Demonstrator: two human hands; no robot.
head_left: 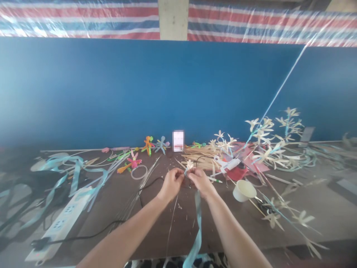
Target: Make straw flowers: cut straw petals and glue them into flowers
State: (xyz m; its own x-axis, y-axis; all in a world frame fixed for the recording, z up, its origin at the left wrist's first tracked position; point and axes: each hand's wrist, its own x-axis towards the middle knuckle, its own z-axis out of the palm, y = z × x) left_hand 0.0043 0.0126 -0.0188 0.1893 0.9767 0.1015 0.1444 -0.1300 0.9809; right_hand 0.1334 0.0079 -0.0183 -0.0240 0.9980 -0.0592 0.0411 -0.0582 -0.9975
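Observation:
Both hands meet over the middle of the dark table, fingers pinched around the base of a small cream artificial flower (190, 164). My left hand (173, 182) is closed at the flower's stem, and a thin wire (173, 219) hangs below it. My right hand (201, 180) is closed on the other side of the same stem. From under the right hand a long light-blue ribbon (198, 219) trails down past the table's front edge. The fingertips partly hide the stem and the ribbon's upper end.
A white power strip (63, 223) with a black cable lies at left, near tangled blue ribbon (76, 167). Thin wires (136, 190) lie left of centre. Right of the hands are a white glue gun (227, 163), a paper cup (244, 190) and finished flower sprays (272, 154). A phone (178, 140) stands behind.

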